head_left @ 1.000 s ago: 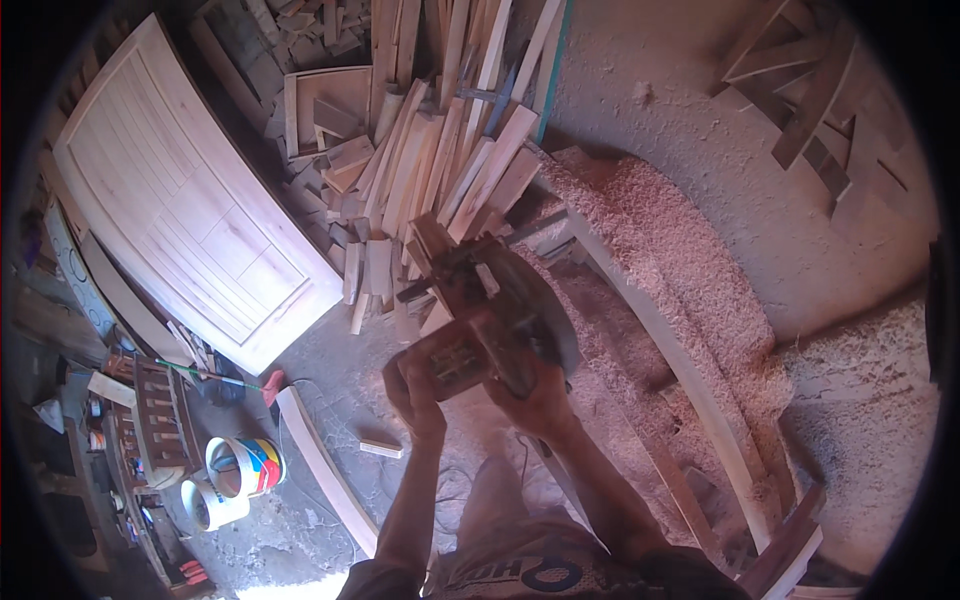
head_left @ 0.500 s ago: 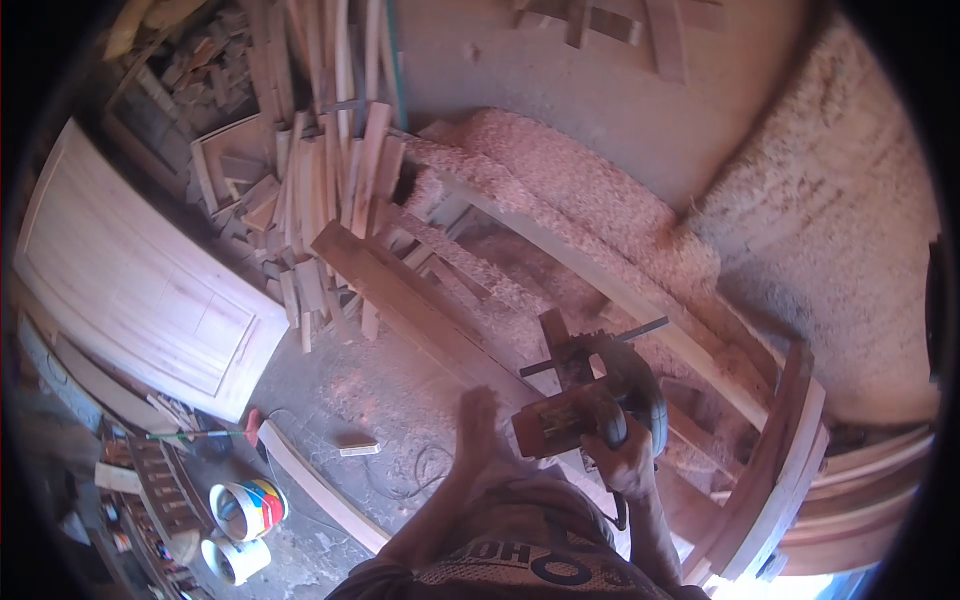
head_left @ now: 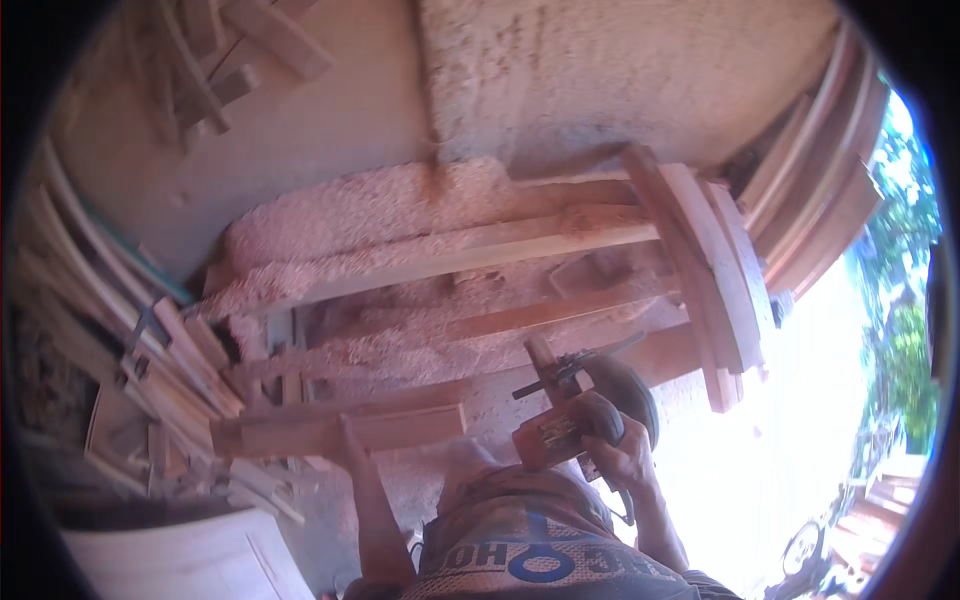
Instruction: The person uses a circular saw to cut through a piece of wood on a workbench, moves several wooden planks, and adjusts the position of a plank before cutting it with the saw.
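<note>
My right hand (head_left: 625, 450) is closed round the handle of a dusty circular saw (head_left: 555, 430), which has a dark rounded blade housing and a thin bar sticking out, at lower middle right. My left hand (head_left: 350, 440), blurred, touches a long wooden board (head_left: 410, 428) lying crosswise to the left of the saw; its fingers are too smeared to make out. Beyond them, long beams (head_left: 480, 245) lie under heaps of pinkish wood shavings (head_left: 355, 205), crossed at the right by thick curved timbers (head_left: 700, 280).
Stacked boards (head_left: 165, 360) fill the left, with a pale panel door (head_left: 180, 565) at lower left. More curved planks (head_left: 800, 190) lean at upper right beside a brightly lit opening with foliage. Loose offcuts (head_left: 240, 50) lie on the floor at upper left.
My left hand has left the saw and moved onto the board. The saw is now in my right hand, lower right. The view has swung rightward, bringing the bright opening in.
</note>
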`<state>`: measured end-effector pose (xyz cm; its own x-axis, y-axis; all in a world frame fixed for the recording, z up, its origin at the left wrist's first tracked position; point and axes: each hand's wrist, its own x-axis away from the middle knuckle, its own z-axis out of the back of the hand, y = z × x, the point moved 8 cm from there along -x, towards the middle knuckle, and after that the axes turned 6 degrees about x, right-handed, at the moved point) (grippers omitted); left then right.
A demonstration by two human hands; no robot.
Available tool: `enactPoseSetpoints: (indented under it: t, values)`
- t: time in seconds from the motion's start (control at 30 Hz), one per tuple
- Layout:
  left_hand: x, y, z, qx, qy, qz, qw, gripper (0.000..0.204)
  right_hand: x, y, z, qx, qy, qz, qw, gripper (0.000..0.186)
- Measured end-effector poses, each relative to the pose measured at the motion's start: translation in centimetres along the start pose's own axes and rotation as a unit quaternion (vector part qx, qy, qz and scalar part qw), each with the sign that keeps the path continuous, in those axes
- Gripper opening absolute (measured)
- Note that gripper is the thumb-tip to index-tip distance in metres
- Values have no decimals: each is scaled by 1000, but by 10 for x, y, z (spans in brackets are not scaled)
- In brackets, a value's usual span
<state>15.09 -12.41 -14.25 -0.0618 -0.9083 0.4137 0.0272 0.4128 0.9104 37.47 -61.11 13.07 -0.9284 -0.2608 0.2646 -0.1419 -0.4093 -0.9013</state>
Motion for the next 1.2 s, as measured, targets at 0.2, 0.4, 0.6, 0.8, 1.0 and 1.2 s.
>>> enactPoseSetpoints:
  t: [0.2,0.4,0.6,0.8,1.0,1.2]
  values:
    - [10,9,-9,-40,-137,120,982,72,37,28,16,-40,92,-75,992,45]
    - [-15,-22,33,-97,-227,-29,969,69,49,56,36,-17,111,-90,990,47]
    - [105,8,-37,23,-217,110,970,73,70,85,75,-28,153,-147,977,49]
    - [148,21,-173,10,-315,103,943,73,101,111,125,-70,222,-163,959,42]
    - [258,30,-315,0,-382,150,912,73,126,148,171,-116,289,-212,926,36]
    - [333,-52,-446,-41,-499,213,839,66,150,193,199,-142,333,-237,902,31]
